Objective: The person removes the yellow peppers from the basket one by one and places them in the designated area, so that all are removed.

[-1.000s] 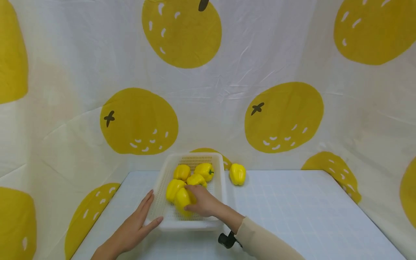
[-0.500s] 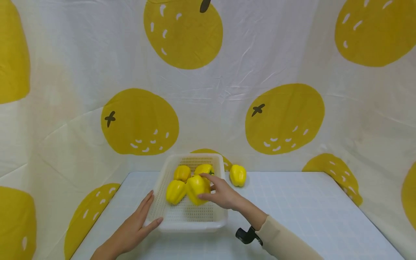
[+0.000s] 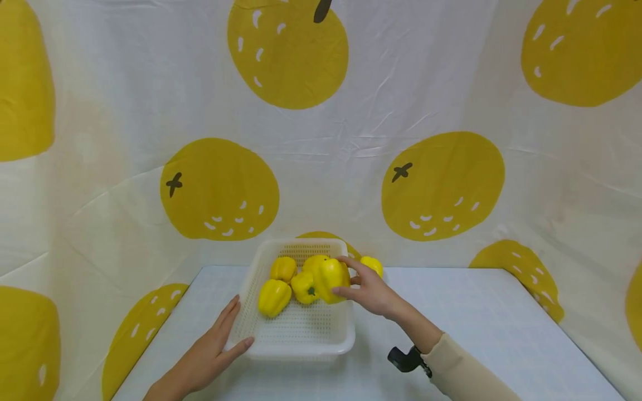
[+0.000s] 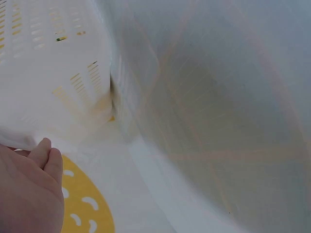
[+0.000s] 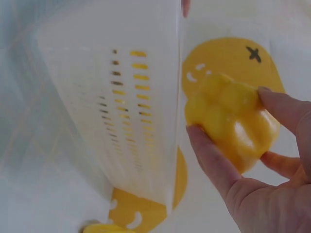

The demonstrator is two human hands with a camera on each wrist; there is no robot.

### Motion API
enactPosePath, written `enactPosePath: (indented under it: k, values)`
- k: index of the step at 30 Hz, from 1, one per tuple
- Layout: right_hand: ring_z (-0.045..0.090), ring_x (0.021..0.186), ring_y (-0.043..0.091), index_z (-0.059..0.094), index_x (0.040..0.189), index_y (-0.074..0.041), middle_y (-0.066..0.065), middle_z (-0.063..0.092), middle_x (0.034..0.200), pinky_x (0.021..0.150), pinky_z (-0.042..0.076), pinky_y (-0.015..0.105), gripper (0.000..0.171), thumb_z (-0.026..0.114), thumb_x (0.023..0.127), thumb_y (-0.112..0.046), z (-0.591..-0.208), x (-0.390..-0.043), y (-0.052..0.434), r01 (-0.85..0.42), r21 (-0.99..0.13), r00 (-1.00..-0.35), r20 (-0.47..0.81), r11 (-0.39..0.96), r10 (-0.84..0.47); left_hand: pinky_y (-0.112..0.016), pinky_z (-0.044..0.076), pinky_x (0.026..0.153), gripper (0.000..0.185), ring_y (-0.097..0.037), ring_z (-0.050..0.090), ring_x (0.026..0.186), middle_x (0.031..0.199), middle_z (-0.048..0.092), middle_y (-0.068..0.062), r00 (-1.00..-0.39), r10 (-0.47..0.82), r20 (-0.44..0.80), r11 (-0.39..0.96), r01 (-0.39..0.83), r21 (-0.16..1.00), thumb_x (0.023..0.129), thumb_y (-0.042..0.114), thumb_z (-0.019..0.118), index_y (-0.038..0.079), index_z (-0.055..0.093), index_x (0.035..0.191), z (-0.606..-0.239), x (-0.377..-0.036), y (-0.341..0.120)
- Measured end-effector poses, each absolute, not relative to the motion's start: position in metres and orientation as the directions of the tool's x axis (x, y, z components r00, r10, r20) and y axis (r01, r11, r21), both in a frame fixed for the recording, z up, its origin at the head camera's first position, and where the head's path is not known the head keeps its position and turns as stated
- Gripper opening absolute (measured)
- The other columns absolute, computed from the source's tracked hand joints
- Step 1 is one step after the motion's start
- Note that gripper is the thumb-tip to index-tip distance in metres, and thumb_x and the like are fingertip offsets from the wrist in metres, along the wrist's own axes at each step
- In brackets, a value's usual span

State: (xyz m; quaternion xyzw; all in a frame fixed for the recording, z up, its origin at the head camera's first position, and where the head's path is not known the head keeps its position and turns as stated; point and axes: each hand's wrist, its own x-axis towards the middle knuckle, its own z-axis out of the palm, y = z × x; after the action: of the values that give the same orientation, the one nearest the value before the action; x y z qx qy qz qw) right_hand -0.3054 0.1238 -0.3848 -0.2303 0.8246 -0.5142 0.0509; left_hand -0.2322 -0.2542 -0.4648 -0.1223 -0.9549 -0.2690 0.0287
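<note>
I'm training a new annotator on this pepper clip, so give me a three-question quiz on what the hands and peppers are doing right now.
1. True or false: the right hand grips a yellow pepper.
2. What does the left hand rest against?
3. Peppers lying loose in the white basket: A) one B) four C) six

Key: 1. true. 2. The basket's near left corner. 3. B; one more pepper lies on the table behind the right hand.
</note>
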Motion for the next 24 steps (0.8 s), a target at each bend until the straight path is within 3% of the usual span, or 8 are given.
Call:
enactPosePath:
  k: [17,24]
  values:
    - [0.067,0.111,0.033,0.043,0.153,-0.012,0.015,0.045,0.153,0.087,0.061,0.039,0.069,0.077,0.093,-0.023,-0.395,-0.315,0.168,-0.328,-0.861,-0.915,0.187,0.389,-0.358,-0.066,0.032,0.113,0.105,-0.04,0.029,0.151,0.172,0.006,-0.01,-0.979,0.197,0.06,0.829,0.199,0.523,0.093,0.077,0.049,0.009,0.013,0.165,-0.462,-0.233,-0.252]
    - [0.066,0.112,0.036,0.042,0.153,-0.009,0.02,0.042,0.154,0.086,0.061,0.039,0.069,0.076,0.095,-0.025,-0.4,-0.32,0.192,-0.334,-0.821,-0.929,0.205,0.463,-0.307,-0.065,0.032,0.114,0.106,-0.039,0.029,0.151,0.172,0.007,-0.01,-0.978,0.199,0.071,0.827,0.206,0.524,0.092,0.077,0.049,0.009,0.014,0.165,-0.462,-0.233,-0.252]
